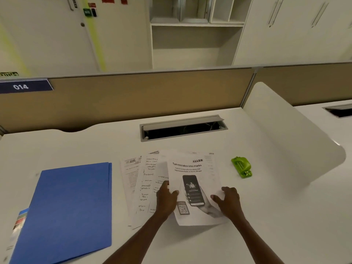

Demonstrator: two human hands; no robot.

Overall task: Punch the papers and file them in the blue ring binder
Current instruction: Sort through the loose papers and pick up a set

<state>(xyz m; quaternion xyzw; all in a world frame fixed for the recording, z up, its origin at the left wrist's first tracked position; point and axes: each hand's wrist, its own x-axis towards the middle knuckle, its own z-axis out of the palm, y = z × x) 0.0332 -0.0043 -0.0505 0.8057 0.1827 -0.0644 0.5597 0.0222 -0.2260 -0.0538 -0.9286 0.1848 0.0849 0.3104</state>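
Both forearms are reaching in from the near edge of the white surface (247, 149), angling toward each other over a fanned spread of papers (144, 180). The left hand (166, 199) is lying at the left edge of the top printed sheet (192, 168), its thumb pressing on the sheet's face and its fingers curling at the margin, so its grip is pinching that sheet. The right hand (228, 201) is resting on the sheet's right side, fingers bent and spread with the tips touching the paper; whether it is actually grasping the edge or only pressing down, I cannot tell. The top sheet is showing a phone picture and a printed headline, and it is overlapping the handwritten pages beneath it to the left.

Left of the papers, the blue ring binder (70, 210) is lying closed and flat, covering part of a coloured booklet (20, 221) at the near left. Right of the papers, well apart from the hands, a green hole punch (241, 166) is sitting on the surface. Farther back, a cable tray (182, 127) is standing open before the tan partition (133, 94).
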